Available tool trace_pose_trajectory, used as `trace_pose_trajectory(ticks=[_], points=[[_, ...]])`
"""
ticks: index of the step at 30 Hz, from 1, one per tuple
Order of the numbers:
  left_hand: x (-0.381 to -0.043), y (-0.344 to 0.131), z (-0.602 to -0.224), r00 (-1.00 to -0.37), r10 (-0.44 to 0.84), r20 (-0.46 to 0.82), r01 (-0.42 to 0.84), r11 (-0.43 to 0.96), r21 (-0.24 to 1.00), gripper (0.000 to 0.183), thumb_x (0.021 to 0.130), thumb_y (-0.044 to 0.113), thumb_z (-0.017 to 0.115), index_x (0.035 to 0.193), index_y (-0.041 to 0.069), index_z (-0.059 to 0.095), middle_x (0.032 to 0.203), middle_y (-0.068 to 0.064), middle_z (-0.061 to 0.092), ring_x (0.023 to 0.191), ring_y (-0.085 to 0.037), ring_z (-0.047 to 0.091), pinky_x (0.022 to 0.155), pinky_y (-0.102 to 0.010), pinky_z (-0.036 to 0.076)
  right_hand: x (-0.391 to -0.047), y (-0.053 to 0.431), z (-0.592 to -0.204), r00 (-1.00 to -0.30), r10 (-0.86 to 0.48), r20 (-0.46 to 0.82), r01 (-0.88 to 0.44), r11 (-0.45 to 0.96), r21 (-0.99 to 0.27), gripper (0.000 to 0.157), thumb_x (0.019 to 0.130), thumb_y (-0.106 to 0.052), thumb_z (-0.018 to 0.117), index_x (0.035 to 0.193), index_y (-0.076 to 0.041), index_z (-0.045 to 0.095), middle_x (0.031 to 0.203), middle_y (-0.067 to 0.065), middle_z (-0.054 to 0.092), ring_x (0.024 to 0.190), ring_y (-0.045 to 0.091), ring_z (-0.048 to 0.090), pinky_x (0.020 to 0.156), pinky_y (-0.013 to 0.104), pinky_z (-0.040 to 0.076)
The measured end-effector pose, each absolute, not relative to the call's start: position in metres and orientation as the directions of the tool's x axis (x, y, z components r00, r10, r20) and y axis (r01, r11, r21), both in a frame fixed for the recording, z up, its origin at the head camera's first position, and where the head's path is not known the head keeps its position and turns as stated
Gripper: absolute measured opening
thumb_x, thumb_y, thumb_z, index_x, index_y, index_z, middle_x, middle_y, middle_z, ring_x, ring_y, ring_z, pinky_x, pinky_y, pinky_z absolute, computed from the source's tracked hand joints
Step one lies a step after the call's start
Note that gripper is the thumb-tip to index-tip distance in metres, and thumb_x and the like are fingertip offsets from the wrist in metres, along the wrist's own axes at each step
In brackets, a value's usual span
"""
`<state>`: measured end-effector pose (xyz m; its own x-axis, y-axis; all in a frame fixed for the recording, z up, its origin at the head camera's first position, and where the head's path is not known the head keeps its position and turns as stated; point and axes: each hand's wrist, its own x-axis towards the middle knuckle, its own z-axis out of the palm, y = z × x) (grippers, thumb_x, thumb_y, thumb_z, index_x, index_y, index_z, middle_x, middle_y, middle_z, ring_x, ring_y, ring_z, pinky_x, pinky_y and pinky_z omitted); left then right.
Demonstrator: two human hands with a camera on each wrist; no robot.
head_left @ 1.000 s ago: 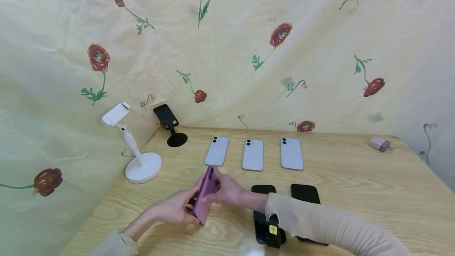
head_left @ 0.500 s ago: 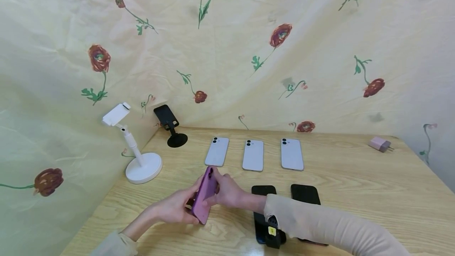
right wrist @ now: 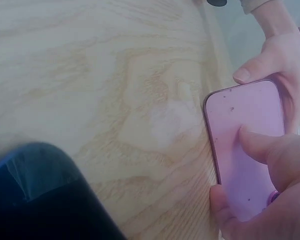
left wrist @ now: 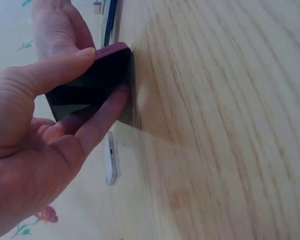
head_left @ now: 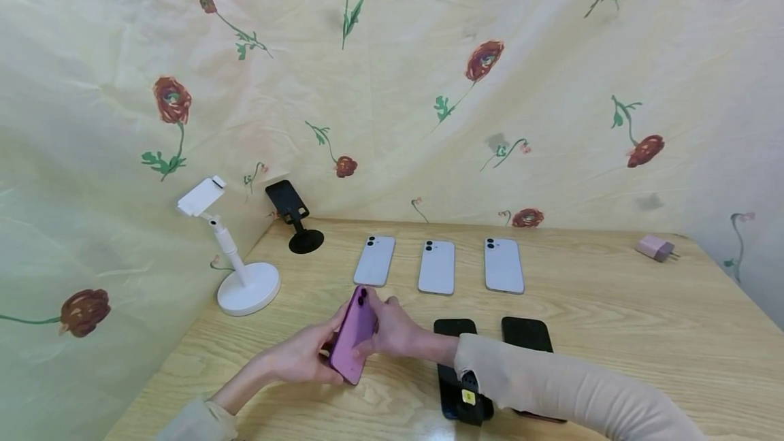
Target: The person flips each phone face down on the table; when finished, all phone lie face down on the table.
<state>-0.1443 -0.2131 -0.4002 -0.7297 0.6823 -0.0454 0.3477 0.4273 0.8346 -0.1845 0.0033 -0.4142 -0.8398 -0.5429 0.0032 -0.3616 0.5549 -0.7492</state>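
Note:
A pinkish-purple phone stands tilted on edge between both hands, its back turned to the right. My left hand grips its lower left part, with the thumb at the bottom edge in the left wrist view. There the dark screen faces the left palm, and fingers reach along it. My right hand holds the upper end near the cameras. In the right wrist view, its thumb lies across the pink back and another fingertip is at the long edge.
Three pale phones lie camera side up behind the hands. Two dark phones lie partly under the right forearm. A white stand and a black stand are at the back left. A pink plug adapter sits far right.
The purple phone has turned slightly between the hands, so more of its back shows and its lower end sits a little further left. Both hands have stayed nearly in place.

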Motion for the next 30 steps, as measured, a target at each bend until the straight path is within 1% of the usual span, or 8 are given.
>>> trace_pose_trajectory(ticks=[6,10,13,15,19,23,26,30], points=[[-0.145,-0.213,-0.402,-0.747,0.664,-0.024,0.392,0.470,0.791,0.119,0.075,0.000,0.084,0.160,0.003,0.001,0.105,-0.006,0.067,0.093,-0.013,0.064,0.078,-0.030,0.054,-0.186,0.003,-0.416,-0.836,-0.548,0.000,-0.370,0.564,-0.738,0.117,0.069,-0.028,0.094,0.157,0.001,0.023,0.116,0.029,0.045,0.095,0.027,0.049,0.080,0.038,0.048],[-0.146,-0.214,-0.403,-0.755,0.656,-0.018,0.393,0.473,0.788,0.116,0.075,-0.002,0.084,0.159,-0.001,0.003,0.105,-0.005,0.065,0.091,-0.012,0.062,0.077,-0.030,0.054,-0.186,0.002,-0.416,-0.836,-0.548,-0.014,-0.374,0.589,-0.716,0.117,0.069,-0.028,0.094,0.155,0.006,0.024,0.120,0.032,0.045,0.097,0.029,0.051,0.084,0.040,0.048],[-0.147,-0.215,-0.405,-0.760,0.649,-0.023,0.382,0.476,0.792,0.115,0.075,-0.002,0.085,0.158,-0.004,0.004,0.110,-0.007,0.065,0.092,-0.011,0.061,0.078,-0.029,0.054,-0.187,0.002,-0.415,-0.832,-0.554,-0.032,-0.378,0.608,-0.698,0.115,0.070,-0.029,0.094,0.154,0.009,0.025,0.125,0.034,0.045,0.102,0.031,0.051,0.087,0.041,0.048],[-0.147,-0.215,-0.406,-0.766,0.643,-0.030,0.380,0.490,0.784,0.115,0.075,0.000,0.085,0.157,-0.006,0.004,0.116,-0.012,0.064,0.093,-0.012,0.061,0.079,-0.030,0.053,-0.187,0.003,-0.414,-0.825,-0.563,-0.045,-0.382,0.614,-0.691,0.114,0.071,-0.029,0.093,0.154,0.009,0.024,0.126,0.034,0.046,0.105,0.031,0.051,0.089,0.042,0.047],[-0.149,-0.215,-0.407,-0.776,0.629,-0.036,0.386,0.519,0.763,0.116,0.075,0.004,0.087,0.156,-0.009,0.005,0.130,-0.022,0.058,0.103,-0.015,0.059,0.087,-0.030,0.049,-0.190,0.006,-0.411,-0.811,-0.582,-0.065,-0.389,0.619,-0.682,0.114,0.072,-0.030,0.092,0.154,0.009,0.024,0.127,0.031,0.051,0.109,0.031,0.051,0.093,0.043,0.046],[-0.150,-0.216,-0.408,-0.775,0.631,-0.032,0.394,0.523,0.756,0.116,0.074,0.004,0.087,0.155,-0.011,0.006,0.130,-0.023,0.058,0.107,-0.019,0.058,0.093,-0.031,0.047,-0.194,0.007,-0.413,-0.799,-0.596,-0.076,-0.398,0.620,-0.676,0.114,0.071,-0.030,0.093,0.153,0.010,0.025,0.130,0.030,0.053,0.113,0.031,0.052,0.097,0.042,0.045],[-0.149,-0.217,-0.410,-0.780,0.624,-0.045,0.390,0.541,0.746,0.116,0.073,0.005,0.088,0.154,-0.013,0.007,0.131,-0.024,0.058,0.109,-0.020,0.057,0.096,-0.031,0.045,-0.196,0.007,-0.415,-0.791,-0.606,-0.090,-0.395,0.616,-0.682,0.116,0.069,-0.030,0.094,0.152,0.012,0.025,0.135,0.032,0.051,0.119,0.032,0.052,0.101,0.043,0.043],[-0.149,-0.219,-0.413,-0.790,0.611,-0.052,0.381,0.556,0.738,0.115,0.072,0.006,0.088,0.154,-0.014,0.008,0.139,-0.028,0.051,0.117,-0.026,0.054,0.102,-0.035,0.041,-0.197,0.007,-0.416,-0.785,-0.613,-0.087,-0.403,0.613,-0.680,0.117,0.067,-0.029,0.095,0.150,0.014,0.026,0.134,0.032,0.051,0.122,0.035,0.050,0.104,0.044,0.041]])
